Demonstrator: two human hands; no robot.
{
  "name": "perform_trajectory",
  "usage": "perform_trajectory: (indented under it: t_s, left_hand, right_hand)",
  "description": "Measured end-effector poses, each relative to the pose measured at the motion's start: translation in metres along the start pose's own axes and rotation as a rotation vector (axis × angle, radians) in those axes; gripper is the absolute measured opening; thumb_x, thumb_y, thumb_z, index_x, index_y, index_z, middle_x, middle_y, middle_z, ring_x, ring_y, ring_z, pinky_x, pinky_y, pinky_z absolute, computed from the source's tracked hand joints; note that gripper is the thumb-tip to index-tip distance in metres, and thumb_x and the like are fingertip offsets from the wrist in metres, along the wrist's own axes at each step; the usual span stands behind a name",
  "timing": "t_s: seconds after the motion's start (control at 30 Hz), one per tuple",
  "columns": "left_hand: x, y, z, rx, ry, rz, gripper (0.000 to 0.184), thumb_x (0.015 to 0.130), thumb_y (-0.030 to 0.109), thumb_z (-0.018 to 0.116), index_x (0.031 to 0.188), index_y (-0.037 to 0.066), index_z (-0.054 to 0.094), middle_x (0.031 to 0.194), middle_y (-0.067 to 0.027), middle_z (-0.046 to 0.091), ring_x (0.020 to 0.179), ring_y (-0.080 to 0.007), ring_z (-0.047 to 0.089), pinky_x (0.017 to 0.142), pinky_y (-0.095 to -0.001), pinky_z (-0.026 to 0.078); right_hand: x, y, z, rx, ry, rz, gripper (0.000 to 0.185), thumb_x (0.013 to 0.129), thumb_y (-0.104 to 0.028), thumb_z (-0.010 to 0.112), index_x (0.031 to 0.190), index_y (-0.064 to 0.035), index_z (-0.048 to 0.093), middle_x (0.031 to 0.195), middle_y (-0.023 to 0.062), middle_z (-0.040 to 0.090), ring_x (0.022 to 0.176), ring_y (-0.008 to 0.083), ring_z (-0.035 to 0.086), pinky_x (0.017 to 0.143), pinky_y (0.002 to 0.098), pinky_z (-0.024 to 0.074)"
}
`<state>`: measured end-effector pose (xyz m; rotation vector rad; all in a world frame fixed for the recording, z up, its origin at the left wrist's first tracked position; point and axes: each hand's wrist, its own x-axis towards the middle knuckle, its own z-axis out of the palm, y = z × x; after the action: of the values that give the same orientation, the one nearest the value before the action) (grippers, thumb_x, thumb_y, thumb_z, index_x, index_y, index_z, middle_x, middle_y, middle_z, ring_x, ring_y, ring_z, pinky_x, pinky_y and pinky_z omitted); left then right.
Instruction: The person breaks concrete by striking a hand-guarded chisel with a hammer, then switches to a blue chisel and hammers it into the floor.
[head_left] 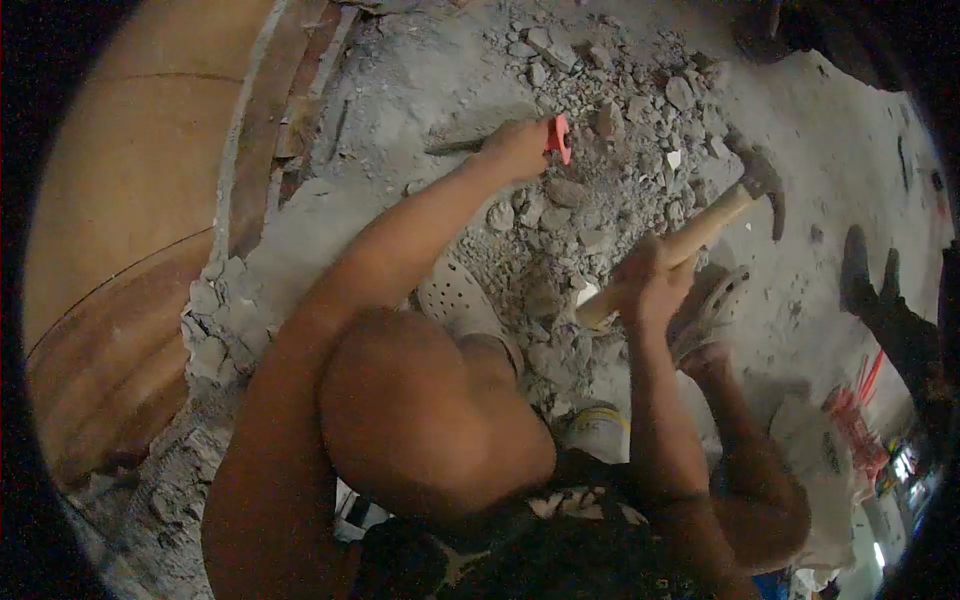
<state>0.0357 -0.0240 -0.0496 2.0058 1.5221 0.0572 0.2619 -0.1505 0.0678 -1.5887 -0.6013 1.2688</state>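
My left hand (516, 150) is closed around a chisel. Its red hand guard (560, 140) sticks out on the right of the fist, and a dark shaft (455, 146) runs left toward the broken concrete. The fist hides the middle of the tool. In my right hand (655, 285) is a claw hammer (708, 222), gripped partway along its wooden handle. The metal head points up and right, apart from the chisel, over the grey floor. Broken concrete pieces (565, 192) lie between and below the two hands.
I squat with a light clog (462, 300) on either side of the rubble. Tan boards (150, 150) border a broken concrete edge at left. A white bucket-like container (597, 432) stands near my body. At right are another person's dark-clad legs (900, 315) and a pale sack (812, 440).
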Motion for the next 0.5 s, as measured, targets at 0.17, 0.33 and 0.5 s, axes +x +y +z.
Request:
perform_trajectory:
  t_s: [0.17,0.33,0.5]
  left_hand:
    - [0.004,-0.005,0.003,-0.026,0.078,-0.013,0.043,0.077,0.019,0.068,0.114,0.004,0.053,0.096,-0.0181,0.067,0.091,-0.0365,0.064,0.079,-0.0467,0.052]
    - [0.009,-0.017,0.021,-0.103,0.091,-0.036,0.043,0.077,0.019,0.067,0.115,0.004,0.053,0.097,-0.0181,0.067,0.091,-0.0374,0.064,0.079,-0.0467,0.052]
    - [-0.001,-0.012,0.020,-0.076,0.126,0.031,0.043,0.078,0.021,0.065,0.115,0.003,0.052,0.094,-0.0184,0.067,0.090,-0.0380,0.064,0.079,-0.0465,0.052]
  right_hand:
    - [-0.020,0.069,0.000,-0.296,-0.271,0.069,0.016,0.089,-0.012,0.057,0.096,-0.0036,0.046,0.066,0.0055,0.054,0.049,0.0154,0.053,0.043,0.0310,0.0454]
    - [0.001,0.016,-0.023,-0.335,-0.188,0.139,0.010,0.088,-0.010,0.056,0.091,-0.0013,0.053,0.069,0.0049,0.057,0.052,0.0147,0.054,0.044,0.0299,0.0443]
    - [0.043,-0.069,-0.063,0.032,0.132,-0.338,0.016,0.088,-0.016,0.061,0.084,-0.0031,0.053,0.067,0.0070,0.057,0.053,0.0165,0.055,0.049,0.0305,0.0474]
